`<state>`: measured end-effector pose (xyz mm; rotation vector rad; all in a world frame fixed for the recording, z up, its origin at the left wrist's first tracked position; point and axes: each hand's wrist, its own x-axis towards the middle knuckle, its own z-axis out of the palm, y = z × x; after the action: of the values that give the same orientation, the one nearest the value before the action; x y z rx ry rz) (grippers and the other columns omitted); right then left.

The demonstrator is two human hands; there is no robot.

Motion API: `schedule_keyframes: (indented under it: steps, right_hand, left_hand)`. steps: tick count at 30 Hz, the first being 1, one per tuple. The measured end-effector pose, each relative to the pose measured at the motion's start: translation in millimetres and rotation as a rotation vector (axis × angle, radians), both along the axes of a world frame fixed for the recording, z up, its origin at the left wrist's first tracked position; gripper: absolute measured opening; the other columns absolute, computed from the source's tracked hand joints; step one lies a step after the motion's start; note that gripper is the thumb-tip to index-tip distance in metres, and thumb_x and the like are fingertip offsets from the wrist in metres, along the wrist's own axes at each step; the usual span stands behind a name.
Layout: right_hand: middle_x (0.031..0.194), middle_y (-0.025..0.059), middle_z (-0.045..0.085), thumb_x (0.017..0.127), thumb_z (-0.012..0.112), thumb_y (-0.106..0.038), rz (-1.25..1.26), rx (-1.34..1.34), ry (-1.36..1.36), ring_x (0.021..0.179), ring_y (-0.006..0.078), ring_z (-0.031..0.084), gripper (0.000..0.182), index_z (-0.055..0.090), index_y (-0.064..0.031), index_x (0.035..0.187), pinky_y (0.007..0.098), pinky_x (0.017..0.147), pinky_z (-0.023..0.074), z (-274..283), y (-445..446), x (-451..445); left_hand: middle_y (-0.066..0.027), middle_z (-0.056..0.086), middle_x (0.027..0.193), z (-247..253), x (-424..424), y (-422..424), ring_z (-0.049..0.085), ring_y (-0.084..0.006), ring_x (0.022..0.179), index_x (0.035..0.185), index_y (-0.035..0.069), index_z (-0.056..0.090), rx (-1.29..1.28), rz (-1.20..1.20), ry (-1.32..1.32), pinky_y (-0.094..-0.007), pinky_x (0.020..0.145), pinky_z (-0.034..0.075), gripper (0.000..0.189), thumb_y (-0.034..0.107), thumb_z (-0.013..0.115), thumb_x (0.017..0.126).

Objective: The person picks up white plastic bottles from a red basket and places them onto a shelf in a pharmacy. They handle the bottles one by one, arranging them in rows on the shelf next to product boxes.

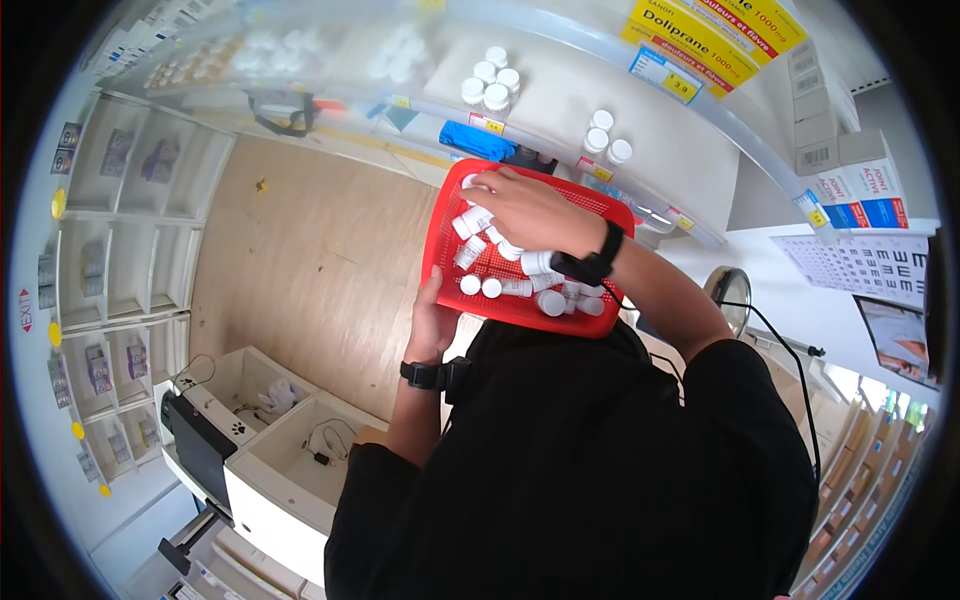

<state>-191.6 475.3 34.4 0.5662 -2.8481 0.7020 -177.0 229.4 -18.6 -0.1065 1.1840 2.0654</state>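
Note:
A red plastic basket (430, 247) with perforated sides is held in front of my torso, next to a shelf. My left hand (435, 319) grips its lower left corner, with the thumb over the rim. Several small white pill bottles (470, 253) lie jumbled inside, some on their sides and some with white caps facing up. My right hand (517, 210) reaches into the basket from the right. Its fingertips touch a white bottle (471, 181) by the far left corner; whether they grip it is hidden.
White-capped bottles stand in two groups (491, 79) (606, 139) on the white shelf (555, 82) ahead. A blue bundle (478, 140) lies below its edge. Yellow medicine boxes (690, 37) are at upper right. White drawers (292, 442) with cables stand at lower left, beside wall cubbies (135, 225).

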Motion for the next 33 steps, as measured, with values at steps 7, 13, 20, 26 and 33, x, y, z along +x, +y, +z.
schedule_keyframes:
  steps: [7,13,20,26,33]
  right_hand:
    - [0.119,0.0191,0.056,0.071,0.072,0.002,-0.031,0.16,-0.165,0.096,0.037,0.065,0.039,0.064,-0.0012,0.109,0.0431,0.083,0.0542,-22,-17,-16]
    - [0.108,0.0153,0.062,0.075,0.075,-0.001,-0.047,-0.246,-0.244,0.103,0.03,0.064,0.038,0.061,-0.0028,0.11,0.037,0.083,0.0536,-15,-4,5]
    - [0.11,0.0043,0.06,0.088,0.069,-0.001,-0.207,-0.969,-0.507,0.103,0.0105,0.06,0.031,0.056,-0.005,0.117,0.0266,0.087,0.0505,-6,23,34]
    - [0.112,0.0071,0.064,0.094,0.066,-0.007,-0.27,-0.923,-0.265,0.101,0.0164,0.064,0.022,0.061,-0.0002,0.114,0.0314,0.085,0.0531,-12,33,62]
    - [0.099,0.0141,0.07,0.085,0.059,0.001,-0.184,-0.309,-0.386,0.092,0.031,0.068,0.021,0.068,-0.0025,0.104,0.0386,0.075,0.0519,-3,23,110]
  left_hand:
    - [-0.0093,0.06,0.135,-3,-1,-13,0.061,-0.0208,0.119,0.142,0.006,0.047,-0.002,-0.057,0.011,-0.0396,0.095,0.054,0.055,0.044,0.05,0.103]
    - [-0.0099,0.06,0.134,-6,-5,-16,0.061,-0.0216,0.12,0.141,0.005,0.049,-0.037,-0.074,0.041,-0.0414,0.097,0.053,0.054,0.044,0.049,0.103]
    - [-0.0092,0.061,0.134,-7,3,-25,0.061,-0.0221,0.12,0.141,0.006,0.049,-0.043,-0.013,0.04,-0.0405,0.097,0.051,0.056,0.048,0.046,0.104]
    - [-0.0097,0.06,0.136,-13,14,-31,0.06,-0.0227,0.121,0.143,0.006,0.046,-0.057,0.034,-0.03,-0.0411,0.097,0.052,0.059,0.05,0.045,0.104]
    - [-0.0095,0.058,0.138,-17,25,-35,0.059,-0.0233,0.123,0.144,0.006,0.044,-0.018,0.047,-0.033,-0.0417,0.099,0.051,0.059,0.049,0.044,0.104]
